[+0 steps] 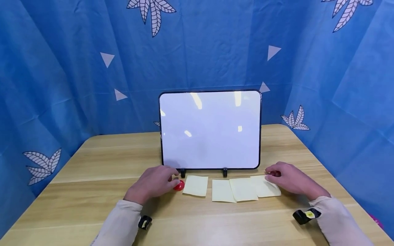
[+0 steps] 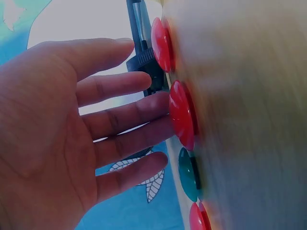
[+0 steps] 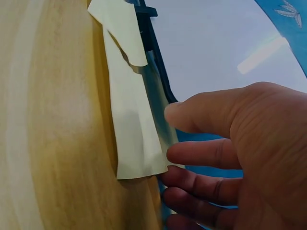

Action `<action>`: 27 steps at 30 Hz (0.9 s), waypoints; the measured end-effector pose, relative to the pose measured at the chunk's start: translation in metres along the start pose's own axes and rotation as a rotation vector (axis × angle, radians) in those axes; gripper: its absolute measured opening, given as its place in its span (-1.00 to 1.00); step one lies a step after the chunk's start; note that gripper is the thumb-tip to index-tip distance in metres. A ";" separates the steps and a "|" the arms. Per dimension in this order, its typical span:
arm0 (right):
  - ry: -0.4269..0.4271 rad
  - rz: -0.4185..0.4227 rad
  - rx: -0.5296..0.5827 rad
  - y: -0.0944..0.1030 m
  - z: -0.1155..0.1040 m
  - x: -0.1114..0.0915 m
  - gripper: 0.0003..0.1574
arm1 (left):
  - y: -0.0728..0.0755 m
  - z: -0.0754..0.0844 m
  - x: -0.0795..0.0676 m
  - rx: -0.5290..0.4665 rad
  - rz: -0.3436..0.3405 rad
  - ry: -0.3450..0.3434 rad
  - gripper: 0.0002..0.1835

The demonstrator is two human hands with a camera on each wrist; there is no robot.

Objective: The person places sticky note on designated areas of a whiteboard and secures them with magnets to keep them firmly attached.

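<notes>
My left hand [image 1: 155, 181] is beside a glossy red round magnet [image 1: 179, 185] on the table. In the left wrist view its fingers are spread and loosely extended, tips close to a red magnet [image 2: 182, 115]; contact cannot be told. A green magnet [image 2: 188, 175] and other red ones line up there, hidden by the hand from above. My right hand [image 1: 290, 179] is at the rightmost pale yellow sticky note [image 1: 267, 186]. Its relaxed fingers lie near the note's end [image 3: 139, 163], thumb and forefinger apart. Two overlapping notes [image 1: 244, 189] and a separate note [image 1: 195, 185] continue leftward.
A whiteboard [image 1: 210, 130] with a black frame stands upright behind the notes on small black feet [image 1: 225, 172]. The wooden table [image 1: 197, 225] extends to both sides and in front. Blue patterned curtains [image 1: 215, 44] hang behind and beside it.
</notes>
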State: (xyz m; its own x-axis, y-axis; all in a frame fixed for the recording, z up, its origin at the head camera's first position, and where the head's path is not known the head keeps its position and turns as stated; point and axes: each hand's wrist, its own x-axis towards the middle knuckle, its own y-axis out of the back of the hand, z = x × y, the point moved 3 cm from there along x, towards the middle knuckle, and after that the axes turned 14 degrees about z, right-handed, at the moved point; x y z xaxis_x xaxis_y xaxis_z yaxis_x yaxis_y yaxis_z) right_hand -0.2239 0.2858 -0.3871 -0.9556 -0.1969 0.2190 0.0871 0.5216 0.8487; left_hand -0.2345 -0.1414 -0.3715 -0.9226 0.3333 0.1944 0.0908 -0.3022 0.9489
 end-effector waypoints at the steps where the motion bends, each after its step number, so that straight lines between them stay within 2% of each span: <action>1: -0.004 0.000 -0.006 -0.001 0.000 0.001 -0.55 | -0.001 -0.001 0.000 -0.007 -0.006 0.010 -0.70; 5: -0.019 -0.001 -0.033 -0.003 0.003 0.002 -0.55 | -0.003 -0.004 -0.001 -0.019 -0.015 0.018 -0.71; 15: -0.076 -0.017 -0.007 -0.005 0.011 0.001 -0.74 | -0.006 -0.004 0.000 -0.011 0.004 -0.048 -0.80; 21: -0.047 0.021 0.009 -0.007 0.012 -0.001 -0.90 | -0.007 -0.004 -0.001 -0.014 0.010 -0.044 -0.81; 27: -0.045 0.056 0.051 -0.007 0.017 -0.004 -0.93 | -0.009 -0.005 -0.001 -0.020 0.013 -0.041 -0.79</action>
State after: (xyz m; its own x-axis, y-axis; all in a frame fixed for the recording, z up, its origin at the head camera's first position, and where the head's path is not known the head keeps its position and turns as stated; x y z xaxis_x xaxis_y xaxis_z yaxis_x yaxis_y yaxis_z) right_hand -0.2251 0.2971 -0.4026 -0.9614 -0.1296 0.2426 0.1272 0.5726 0.8099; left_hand -0.2360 -0.1439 -0.3814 -0.9050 0.3655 0.2176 0.0954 -0.3242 0.9412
